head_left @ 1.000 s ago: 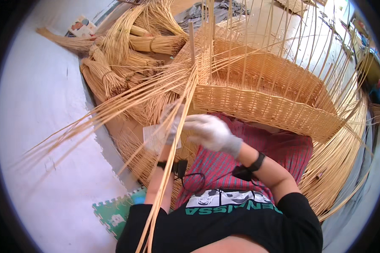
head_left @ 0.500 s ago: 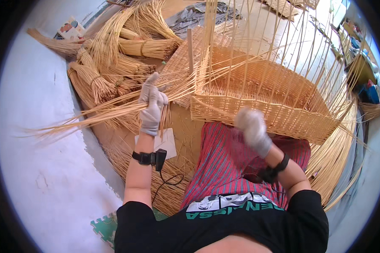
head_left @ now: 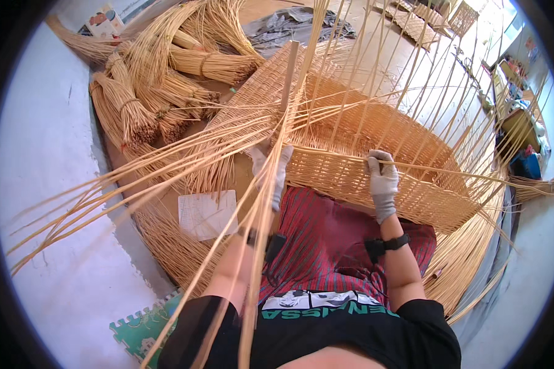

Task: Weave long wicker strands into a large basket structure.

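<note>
A half-woven wicker basket (head_left: 345,178) lies before my lap, with long uprights rising from its walls. My right hand (head_left: 383,181), in a pale glove, is closed round a wicker strand (head_left: 437,167) that runs along the near rim and sticks out to the right. At the basket's near left corner is my gloved left hand (head_left: 271,171). Loose wicker strands (head_left: 258,227) hang in front of it and cover much of its fingers, so its grip is unclear. More long strands (head_left: 148,160) fan out leftward from the same corner.
Tied bundles of wicker (head_left: 212,66) lie at the back left, beside a woven panel (head_left: 252,111) and a wooden stick (head_left: 289,77). A white paper sheet (head_left: 207,214) lies on the floor. Long loose wicker (head_left: 474,258) covers the right side. A white wall (head_left: 55,184) stands left.
My left hand has let go of the strand bunch it held and moved right to the basket corner. Strands now hang toward me. My right hand has risen to the rim and holds a strand.
</note>
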A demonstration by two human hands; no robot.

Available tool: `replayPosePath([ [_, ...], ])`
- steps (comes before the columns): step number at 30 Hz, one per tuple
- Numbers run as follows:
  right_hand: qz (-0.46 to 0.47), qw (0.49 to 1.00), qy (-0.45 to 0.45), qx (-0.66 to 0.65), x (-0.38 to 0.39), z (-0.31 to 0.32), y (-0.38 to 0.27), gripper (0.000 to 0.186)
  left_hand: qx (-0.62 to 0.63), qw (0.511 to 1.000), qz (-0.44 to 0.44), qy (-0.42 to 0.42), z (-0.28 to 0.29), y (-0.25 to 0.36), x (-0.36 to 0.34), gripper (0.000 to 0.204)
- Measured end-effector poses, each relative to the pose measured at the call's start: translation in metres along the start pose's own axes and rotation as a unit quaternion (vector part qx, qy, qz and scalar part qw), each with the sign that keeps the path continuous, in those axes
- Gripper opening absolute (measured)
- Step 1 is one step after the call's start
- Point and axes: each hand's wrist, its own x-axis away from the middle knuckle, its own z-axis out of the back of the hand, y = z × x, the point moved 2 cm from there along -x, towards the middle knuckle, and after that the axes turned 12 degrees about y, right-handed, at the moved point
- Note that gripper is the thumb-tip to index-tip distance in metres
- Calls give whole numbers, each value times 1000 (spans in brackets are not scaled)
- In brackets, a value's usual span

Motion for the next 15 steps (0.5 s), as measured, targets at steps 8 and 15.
replayPosePath([
  [8, -18, 999, 51, -2, -13, -20, 6, 8, -69, 964, 115, -229, -9, -26, -30, 86],
  [15, 21, 999, 24, -21, 9, -37, -68, 6, -141, 961, 118, -207, -11, -25, -22, 71],
])
